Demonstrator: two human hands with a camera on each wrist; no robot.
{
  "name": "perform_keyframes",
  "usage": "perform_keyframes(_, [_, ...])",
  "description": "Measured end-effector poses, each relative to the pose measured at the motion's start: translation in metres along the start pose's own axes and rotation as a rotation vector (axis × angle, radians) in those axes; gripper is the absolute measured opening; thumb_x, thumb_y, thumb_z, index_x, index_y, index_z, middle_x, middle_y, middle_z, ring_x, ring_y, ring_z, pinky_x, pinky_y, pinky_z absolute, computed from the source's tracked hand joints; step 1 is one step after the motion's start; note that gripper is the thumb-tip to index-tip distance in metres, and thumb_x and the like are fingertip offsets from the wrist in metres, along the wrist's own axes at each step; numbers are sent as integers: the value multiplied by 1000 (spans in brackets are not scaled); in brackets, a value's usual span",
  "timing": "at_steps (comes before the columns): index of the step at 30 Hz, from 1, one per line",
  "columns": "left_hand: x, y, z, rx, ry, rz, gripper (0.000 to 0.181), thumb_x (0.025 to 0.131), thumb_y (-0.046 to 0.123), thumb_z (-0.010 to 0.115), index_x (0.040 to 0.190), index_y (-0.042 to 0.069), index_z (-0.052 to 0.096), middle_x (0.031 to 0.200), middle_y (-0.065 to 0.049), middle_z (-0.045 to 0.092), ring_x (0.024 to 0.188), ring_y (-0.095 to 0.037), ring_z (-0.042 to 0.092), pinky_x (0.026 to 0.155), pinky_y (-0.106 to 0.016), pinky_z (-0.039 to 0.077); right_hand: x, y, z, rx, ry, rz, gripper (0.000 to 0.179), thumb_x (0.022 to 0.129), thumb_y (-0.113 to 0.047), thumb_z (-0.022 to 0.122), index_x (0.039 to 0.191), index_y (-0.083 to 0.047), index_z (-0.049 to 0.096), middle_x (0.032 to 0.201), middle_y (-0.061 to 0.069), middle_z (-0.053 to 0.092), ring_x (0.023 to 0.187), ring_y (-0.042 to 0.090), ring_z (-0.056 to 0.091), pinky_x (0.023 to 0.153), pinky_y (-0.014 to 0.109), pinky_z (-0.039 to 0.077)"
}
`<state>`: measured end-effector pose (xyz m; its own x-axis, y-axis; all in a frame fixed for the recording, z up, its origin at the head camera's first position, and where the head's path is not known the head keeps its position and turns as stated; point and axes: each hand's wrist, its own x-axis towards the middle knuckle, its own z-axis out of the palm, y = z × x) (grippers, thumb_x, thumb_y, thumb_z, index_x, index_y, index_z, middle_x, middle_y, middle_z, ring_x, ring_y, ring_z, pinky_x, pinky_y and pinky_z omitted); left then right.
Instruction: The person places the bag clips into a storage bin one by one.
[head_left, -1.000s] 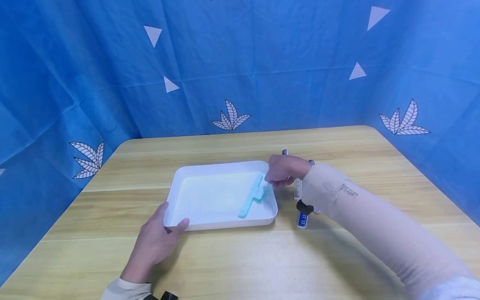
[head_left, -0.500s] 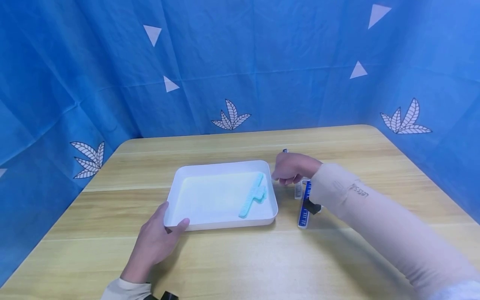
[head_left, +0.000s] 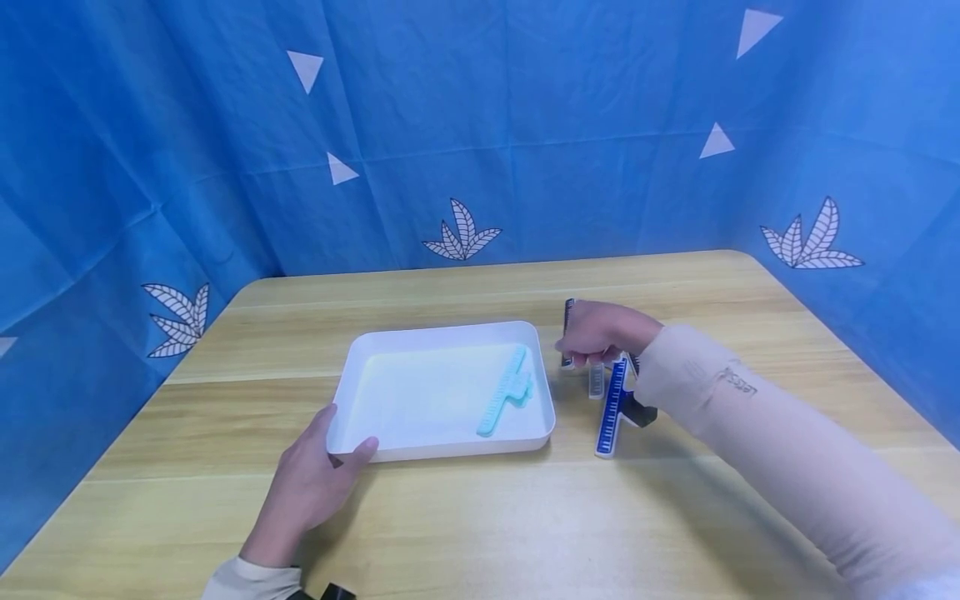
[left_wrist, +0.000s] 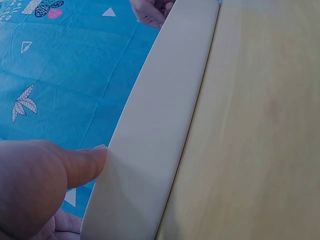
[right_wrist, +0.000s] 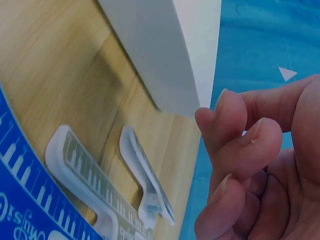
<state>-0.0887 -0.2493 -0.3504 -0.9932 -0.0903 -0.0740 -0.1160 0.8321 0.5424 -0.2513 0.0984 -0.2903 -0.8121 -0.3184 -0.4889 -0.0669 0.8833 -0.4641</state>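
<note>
My left hand (head_left: 315, 483) grips the near left corner of a white tray (head_left: 420, 400), its thumb against the rim (left_wrist: 100, 195). Inside the tray, near its right end, lies a teal clip (head_left: 501, 393). To the tray's right, my right hand (head_left: 596, 329) hovers over several long clips with piano-key print, its fingers loosely curled with nothing between them. Below it are a blue clip (head_left: 611, 412), a grey-white clip (head_left: 596, 382) and a black clip (head_left: 567, 317), all on the table. Another dark clip (head_left: 635, 364) is mostly hidden by the sleeve.
A light wooden table (head_left: 480, 525) carries everything. Its far edge meets a blue curtain (head_left: 480, 125) with white triangles and leaf prints. The tray's right wall (right_wrist: 155, 55) stands close beside the clips.
My right hand has moved right, away from the tray's right rim and over the clips, uncovering more of the blue and black ones. The left hand, tray and teal clip have stayed put.
</note>
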Motion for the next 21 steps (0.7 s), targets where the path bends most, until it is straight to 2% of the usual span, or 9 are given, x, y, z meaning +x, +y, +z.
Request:
perform_keyframes(5, [0, 0, 0, -3, -4, -1, 94, 94, 55, 54, 151, -8, 13, 147, -35, 30, 129, -49, 37, 103, -62, 33, -3, 2, -2, 7, 8, 16, 30, 95, -20, 54, 68, -10, 62, 62, 0, 57, 49, 9, 44, 50, 21, 39])
perform_keyframes(12, [0, 1, -1, -1, -3, 3, 95, 94, 56, 54, 150, -9, 13, 146, -36, 29, 129, -50, 36, 103, -62, 32, -2, 7, -5, 45, -1, 30, 23, 95, -18, 53, 82, -3, 65, 63, 0, 57, 50, 10, 43, 50, 21, 38])
perform_keyframes(21, [-2, 2, -2, -7, 0, -11, 95, 93, 55, 54, 151, -8, 13, 148, -35, 27, 132, -49, 34, 104, -62, 31, -2, 15, -7, 36, 4, 25, 28, 98, -22, 52, 83, -2, 65, 61, -1, 55, 47, 8, 42, 49, 21, 37])
